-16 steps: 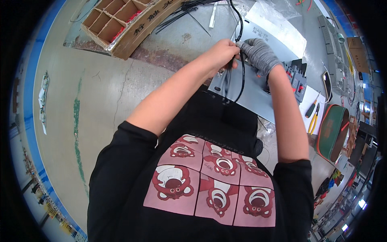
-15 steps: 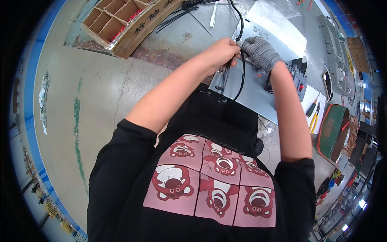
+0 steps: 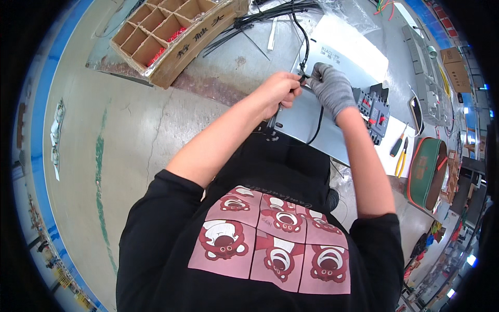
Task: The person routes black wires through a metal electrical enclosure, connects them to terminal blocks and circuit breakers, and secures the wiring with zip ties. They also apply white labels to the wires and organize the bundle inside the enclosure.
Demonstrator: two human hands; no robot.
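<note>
My bare left hand (image 3: 279, 93) is closed, its thumb and fingertips pinching a black cable (image 3: 304, 54) at the metal plate's edge. Right beside it, my right hand (image 3: 331, 88) in a grey knitted glove is closed too. Its fingertips pinch a short black strip that looks like a cable tie (image 3: 305, 77), partly hidden by the fingers. Under both hands lies the grey metal plate (image 3: 299, 122), tilted toward my lap. The cable runs from the far side past my fingertips and curves down over the plate. A black circuit breaker (image 3: 375, 112) with red parts is mounted at the plate's right.
Loose black cable ties (image 3: 244, 23) lie beyond my left hand, near a divided cardboard box (image 3: 171, 62) holding red pieces. To the right are a screwdriver (image 3: 397, 145), yellow-handled pliers (image 3: 401, 162), a green tool bag (image 3: 423, 174) and a grey slotted rail (image 3: 423, 73).
Both hands have come slightly nearer to me along the cable. The right hand has shifted left, and more of the circuit breaker shows. The cable's loop has swung right and lower.
</note>
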